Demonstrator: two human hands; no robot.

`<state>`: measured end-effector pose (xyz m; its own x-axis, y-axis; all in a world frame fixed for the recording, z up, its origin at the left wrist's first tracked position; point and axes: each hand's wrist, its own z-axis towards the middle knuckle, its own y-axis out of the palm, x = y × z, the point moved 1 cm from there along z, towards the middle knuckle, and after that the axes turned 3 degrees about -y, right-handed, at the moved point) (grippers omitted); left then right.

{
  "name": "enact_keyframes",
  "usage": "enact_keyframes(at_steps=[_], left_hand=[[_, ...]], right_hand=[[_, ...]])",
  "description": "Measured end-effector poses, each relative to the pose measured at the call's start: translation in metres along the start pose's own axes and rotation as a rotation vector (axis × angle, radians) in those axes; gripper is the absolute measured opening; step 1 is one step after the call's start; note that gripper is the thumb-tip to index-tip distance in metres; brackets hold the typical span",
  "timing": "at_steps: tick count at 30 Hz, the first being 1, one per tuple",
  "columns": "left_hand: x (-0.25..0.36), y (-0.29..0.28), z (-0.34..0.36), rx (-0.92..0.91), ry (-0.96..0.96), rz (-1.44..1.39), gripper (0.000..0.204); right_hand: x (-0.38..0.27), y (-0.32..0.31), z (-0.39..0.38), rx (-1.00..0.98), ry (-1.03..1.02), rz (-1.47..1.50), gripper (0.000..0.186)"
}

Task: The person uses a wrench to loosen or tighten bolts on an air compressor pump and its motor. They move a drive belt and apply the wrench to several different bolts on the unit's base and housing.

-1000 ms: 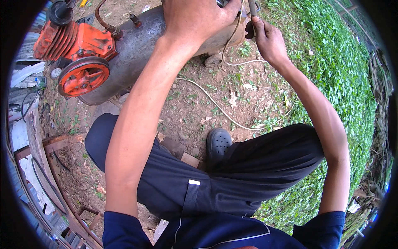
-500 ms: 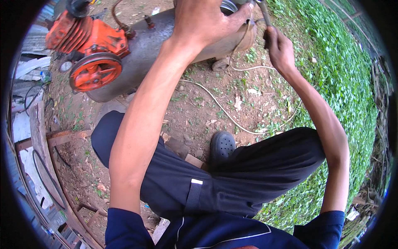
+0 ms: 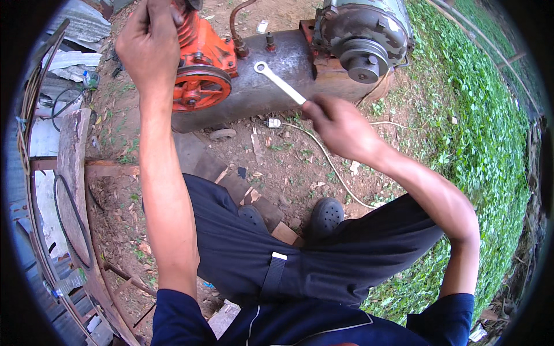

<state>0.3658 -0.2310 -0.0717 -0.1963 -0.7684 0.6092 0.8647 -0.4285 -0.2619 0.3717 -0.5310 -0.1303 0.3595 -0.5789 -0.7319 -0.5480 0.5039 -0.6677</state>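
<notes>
My right hand [image 3: 346, 130] is closed around one end of a silver wrench [image 3: 283, 85], whose ring end points up and left over the grey tank [image 3: 288, 49]. To the left, my left hand [image 3: 149, 52] is at the top edge of the view, beside the orange compressor pump [image 3: 210, 46]. Its fingers are curled together near a dark part on top of the pump; what they hold, if anything, is hidden. Below the pump's body sits its orange flywheel [image 3: 202, 89]. Farther right on the tank stands a grey electric motor [image 3: 363, 34] with a pulley.
A pale cable with a plug [image 3: 273, 123] lies across the dirt below the tank. Green plants [image 3: 479, 150] grow along the right. At the left are corrugated metal sheets [image 3: 83, 23], a wooden plank [image 3: 74, 173], a black looped cable and a plastic bottle [image 3: 72, 282].
My left hand has gone from the right side of the tank over to the pump at the left. The right hand has come down and left with the wrench. The motor now shows fully.
</notes>
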Motion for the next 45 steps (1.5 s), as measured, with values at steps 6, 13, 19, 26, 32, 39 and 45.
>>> enact_keyframes(at_steps=[6, 13, 19, 26, 32, 39, 45], left_hand=[[-0.023, -0.005, -0.013, 0.092, 0.39, 0.183, 0.018], [-0.029, -0.007, -0.028, 0.026, 0.441, 0.207, 0.011], [-0.027, -0.009, -0.029, 0.025, 0.409, 0.211, 0.01], [-0.022, -0.01, -0.029, 0.036, 0.403, 0.236, 0.01], [-0.027, -0.008, -0.029, 0.035, 0.404, 0.224, 0.01], [-0.026, -0.011, -0.029, 0.02, 0.418, 0.255, 0.009], [-0.017, -0.004, -0.03, 0.037, 0.441, 0.261, 0.009]], right_hand=[[0.018, 0.086, 0.074, 0.14, 0.137, 0.355, 0.038], [-0.001, 0.12, 0.087, 0.19, 0.187, 0.529, 0.035], [-0.007, 0.123, 0.082, 0.13, 0.226, 0.54, 0.036], [-0.013, 0.125, 0.092, -0.007, 0.31, 0.713, 0.036], [0.015, 0.12, 0.102, -0.083, 0.207, 0.393, 0.049], [0.032, 0.049, 0.109, 0.16, -0.067, -0.43, 0.042], [0.029, 0.057, 0.1, 0.325, 0.007, -0.069, 0.04]])
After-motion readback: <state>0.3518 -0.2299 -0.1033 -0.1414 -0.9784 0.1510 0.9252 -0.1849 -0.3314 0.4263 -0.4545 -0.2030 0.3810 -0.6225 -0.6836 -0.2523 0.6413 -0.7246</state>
